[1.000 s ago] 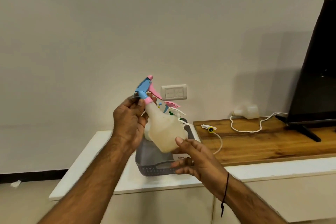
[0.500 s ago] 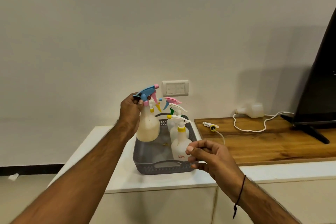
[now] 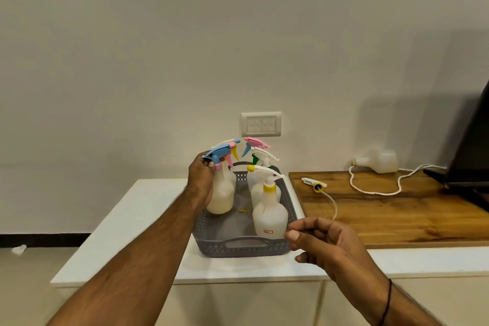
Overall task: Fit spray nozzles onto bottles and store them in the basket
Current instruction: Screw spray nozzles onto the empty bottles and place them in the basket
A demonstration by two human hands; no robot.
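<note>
A grey perforated basket (image 3: 243, 247) stands on the white counter (image 3: 132, 219). My left hand (image 3: 201, 180) grips the neck of a translucent bottle (image 3: 222, 197) fitted with a blue-and-pink spray nozzle (image 3: 217, 154); the bottle is at the basket's left side, low inside it. In the basket stand several other nozzle-fitted bottles, the nearest one (image 3: 270, 216) with a yellow collar and white nozzle. My right hand (image 3: 325, 242) hovers in front of the basket's right corner, fingers loosely curled, holding nothing.
On the wooden top (image 3: 397, 209) to the right lie a loose white-and-yellow nozzle with its tube (image 3: 316, 185), an empty bottle on its side (image 3: 377, 161) and a white cable (image 3: 375, 188). A dark screen (image 3: 471, 156) stands at far right. A switch plate (image 3: 260, 124) is on the wall.
My left hand has carried the blue-nozzle bottle down from in front of me into the basket's left side. My right hand let go of its base and drew back toward the basket's front right.
</note>
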